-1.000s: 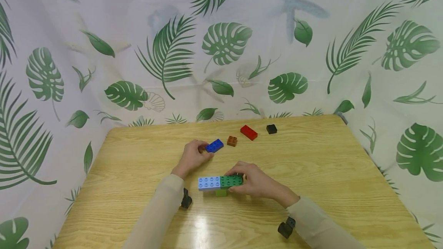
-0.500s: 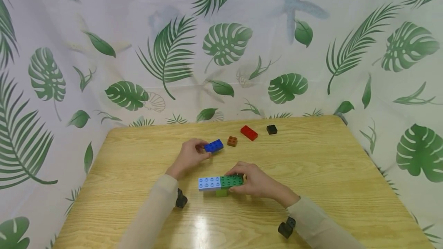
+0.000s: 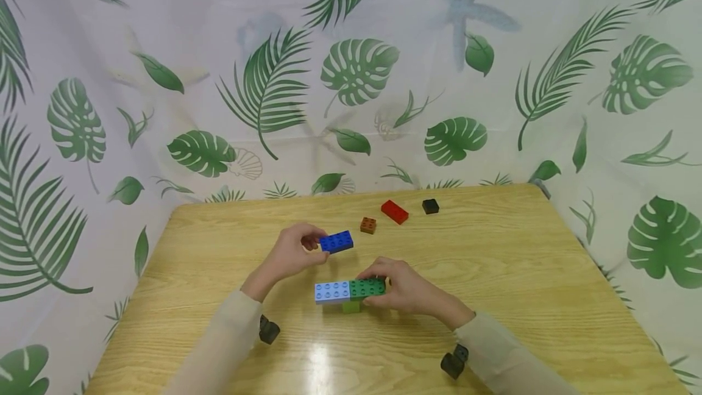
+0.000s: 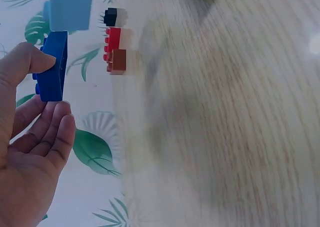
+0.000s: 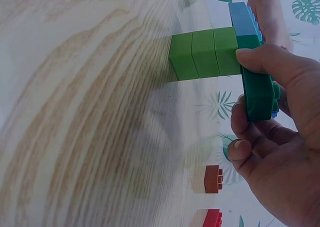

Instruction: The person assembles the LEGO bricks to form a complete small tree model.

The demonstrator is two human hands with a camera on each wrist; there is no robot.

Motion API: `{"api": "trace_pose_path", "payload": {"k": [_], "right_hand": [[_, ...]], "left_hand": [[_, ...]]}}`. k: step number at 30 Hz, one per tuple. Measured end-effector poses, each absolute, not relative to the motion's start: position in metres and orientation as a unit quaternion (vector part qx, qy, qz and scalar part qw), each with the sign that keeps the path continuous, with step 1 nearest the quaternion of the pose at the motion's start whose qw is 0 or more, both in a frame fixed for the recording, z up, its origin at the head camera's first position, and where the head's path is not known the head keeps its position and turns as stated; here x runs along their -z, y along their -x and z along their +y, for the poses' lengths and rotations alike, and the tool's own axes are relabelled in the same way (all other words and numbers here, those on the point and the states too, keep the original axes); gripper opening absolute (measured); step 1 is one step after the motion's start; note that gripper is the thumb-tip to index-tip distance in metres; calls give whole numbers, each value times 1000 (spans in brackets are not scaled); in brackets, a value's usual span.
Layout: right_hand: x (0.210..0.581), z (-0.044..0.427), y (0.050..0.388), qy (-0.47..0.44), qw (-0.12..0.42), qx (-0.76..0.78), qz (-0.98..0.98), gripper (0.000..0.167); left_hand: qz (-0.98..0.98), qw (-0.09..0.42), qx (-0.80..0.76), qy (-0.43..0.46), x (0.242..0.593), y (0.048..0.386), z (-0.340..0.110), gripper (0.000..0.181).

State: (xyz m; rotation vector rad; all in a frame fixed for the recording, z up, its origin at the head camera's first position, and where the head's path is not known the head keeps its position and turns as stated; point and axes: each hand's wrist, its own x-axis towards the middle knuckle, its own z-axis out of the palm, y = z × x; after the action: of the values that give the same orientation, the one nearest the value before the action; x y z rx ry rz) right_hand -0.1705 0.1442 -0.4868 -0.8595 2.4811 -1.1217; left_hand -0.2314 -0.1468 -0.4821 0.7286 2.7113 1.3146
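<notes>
A blue toy building brick point(image 3: 337, 242) is pinched between the thumb and fingers of my left hand point(image 3: 289, 252); in the left wrist view the blue brick point(image 4: 54, 69) is clear of the table. My right hand point(image 3: 407, 287) grips the dark green brick point(image 3: 368, 287) by its right end. Beside that brick, end to end, lies a light blue brick point(image 3: 331, 292). Both sit on top of a column of light green bricks point(image 5: 204, 54), which stands on the table in the right wrist view. The left hand is behind and left of this T-shaped build.
Toward the back of the wooden table point(image 3: 482, 249) lie a brown brick point(image 3: 368, 225), a red brick point(image 3: 395, 211) and a black brick point(image 3: 430, 206). A leaf-patterned cloth point(image 3: 296, 90) hangs behind the table and at both sides.
My left hand has lifted the blue brick from near the brown one and drawn it toward me and slightly left. The right hand and the build have stayed in place.
</notes>
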Motion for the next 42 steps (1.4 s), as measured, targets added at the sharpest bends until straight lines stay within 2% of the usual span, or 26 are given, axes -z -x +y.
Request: {"api": "trace_pose_path", "payload": {"k": [11,20,42], "right_hand": [[487,144,170,306,133,387,859,35],[487,144,171,308,129,388,859,37],[487,144,170,304,138,385,861,38]], "left_hand": [[862,41,-426,-273,466,201,-154,36],[851,48,-424,-307,469,184,-153,34],[859,58,-395,-320,469,166,-155,32]]}}
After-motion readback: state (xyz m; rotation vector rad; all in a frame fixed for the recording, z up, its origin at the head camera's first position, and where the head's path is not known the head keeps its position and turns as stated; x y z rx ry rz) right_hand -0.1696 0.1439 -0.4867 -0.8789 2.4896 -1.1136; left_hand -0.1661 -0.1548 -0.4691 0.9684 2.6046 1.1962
